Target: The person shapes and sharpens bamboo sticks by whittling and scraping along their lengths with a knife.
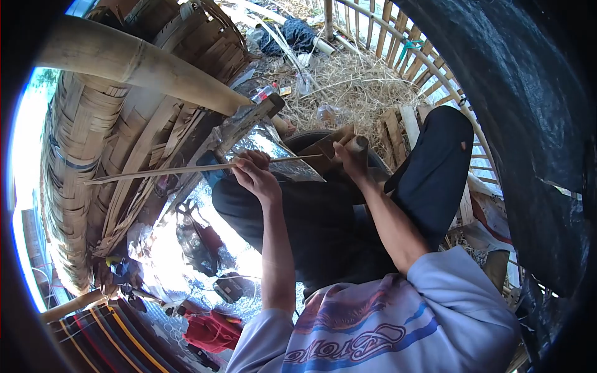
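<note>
My left hand (256,174) is closed round a long thin bamboo strip (155,172), which reaches out to the left and, on the other side, toward my right hand. My right hand (352,155) grips the round wooden handle (357,144) of a tool with a broad brownish blade (323,160). The strip's right end lies at the blade. Both hands are above my dark trousers, with a shiny clear sheet (273,149) just behind them.
A thick bamboo pole (137,60) and woven bamboo panels (81,161) stand at the left. Straw (354,81) and plastic bottles cover ground ahead. Black sheeting (528,124) hangs at the right beside a slatted bamboo fence (429,65). A red cloth (212,331) lies lower left.
</note>
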Available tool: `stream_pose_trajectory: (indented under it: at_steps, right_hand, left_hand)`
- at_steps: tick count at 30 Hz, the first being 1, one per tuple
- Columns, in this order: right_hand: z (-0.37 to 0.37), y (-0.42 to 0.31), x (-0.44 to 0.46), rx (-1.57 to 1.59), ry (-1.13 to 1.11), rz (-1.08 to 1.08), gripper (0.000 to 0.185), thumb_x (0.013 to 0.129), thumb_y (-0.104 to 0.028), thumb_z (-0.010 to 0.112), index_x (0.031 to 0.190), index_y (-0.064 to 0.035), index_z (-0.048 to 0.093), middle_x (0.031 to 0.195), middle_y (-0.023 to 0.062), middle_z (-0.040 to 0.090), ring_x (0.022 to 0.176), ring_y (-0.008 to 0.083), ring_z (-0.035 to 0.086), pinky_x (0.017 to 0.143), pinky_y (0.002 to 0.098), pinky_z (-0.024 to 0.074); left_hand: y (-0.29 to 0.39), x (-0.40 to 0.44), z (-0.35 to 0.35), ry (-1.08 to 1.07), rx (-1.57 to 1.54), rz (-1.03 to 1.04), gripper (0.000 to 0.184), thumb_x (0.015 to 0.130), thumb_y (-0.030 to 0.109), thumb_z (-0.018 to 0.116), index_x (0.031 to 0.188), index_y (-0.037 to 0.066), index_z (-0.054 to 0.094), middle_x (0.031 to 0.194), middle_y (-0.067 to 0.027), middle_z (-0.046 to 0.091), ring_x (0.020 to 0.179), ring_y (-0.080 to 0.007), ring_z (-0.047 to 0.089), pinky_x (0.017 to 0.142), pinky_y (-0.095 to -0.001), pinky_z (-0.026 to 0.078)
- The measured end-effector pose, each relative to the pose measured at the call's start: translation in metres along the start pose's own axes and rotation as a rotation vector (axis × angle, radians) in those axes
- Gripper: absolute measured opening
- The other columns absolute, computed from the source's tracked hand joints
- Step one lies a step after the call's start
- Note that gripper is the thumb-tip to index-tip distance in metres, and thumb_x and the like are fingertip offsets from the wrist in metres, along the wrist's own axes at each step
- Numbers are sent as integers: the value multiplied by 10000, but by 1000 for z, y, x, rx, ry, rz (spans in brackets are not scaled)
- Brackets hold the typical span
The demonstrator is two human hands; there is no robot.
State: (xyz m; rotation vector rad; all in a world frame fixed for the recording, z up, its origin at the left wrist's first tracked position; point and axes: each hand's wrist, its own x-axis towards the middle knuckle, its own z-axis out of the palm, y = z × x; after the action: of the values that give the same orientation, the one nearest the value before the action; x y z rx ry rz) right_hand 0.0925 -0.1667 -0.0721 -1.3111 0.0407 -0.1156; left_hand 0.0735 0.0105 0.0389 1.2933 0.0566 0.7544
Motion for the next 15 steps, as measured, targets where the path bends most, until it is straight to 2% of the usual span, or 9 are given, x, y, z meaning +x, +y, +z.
stream_pose_trajectory:
  at_steps: [2, 6, 9, 11, 15]
  right_hand:
    - [-3, 7, 5, -140, -36, -16, 162, 813, -82, 622, 684, -60, 526, 581, 3, 527, 527, 73, 511, 494, 223, 401]
    - [1, -5, -1, -103, -2, 91, 178, 813, -89, 627, 667, -68, 527, 568, -3, 526, 520, 72, 514, 483, 226, 404]
    - [-6, 4, 10, -193, -81, -18, 157, 812, -82, 624, 694, -64, 521, 584, 2, 524, 517, 78, 515, 480, 229, 408]
    - [1, -14, 10, 114, 144, 59, 106, 801, -69, 623, 731, -40, 549, 601, 12, 543, 530, 84, 525, 486, 239, 414]
    - [-12, -15, 21, 42, 249, -38, 109, 812, -80, 613, 744, -39, 538, 600, 15, 545, 527, 94, 530, 493, 247, 418]
  left_hand:
    - [-2, 6, 3, 4, -20, -3, 366, 974, 406, 362, 759, 130, 255, 590, 25, 239, 520, -85, 247, 500, -244, 242]
    - [-2, -2, -8, 2, -1, -19, 366, 970, 403, 370, 752, 132, 255, 592, 29, 231, 513, -80, 227, 494, -245, 236]
    - [-3, 1, -5, -2, -44, -1, 345, 976, 389, 363, 767, 136, 257, 595, 30, 227, 517, -78, 226, 496, -242, 234]
    - [0, 1, -1, -10, -44, 6, 339, 979, 383, 359, 769, 138, 255, 598, 30, 228, 519, -78, 225, 498, -241, 238]
    - [-2, -2, -14, -20, -59, 6, 333, 986, 374, 345, 769, 142, 246, 610, 28, 232, 529, -81, 227, 511, -244, 260]
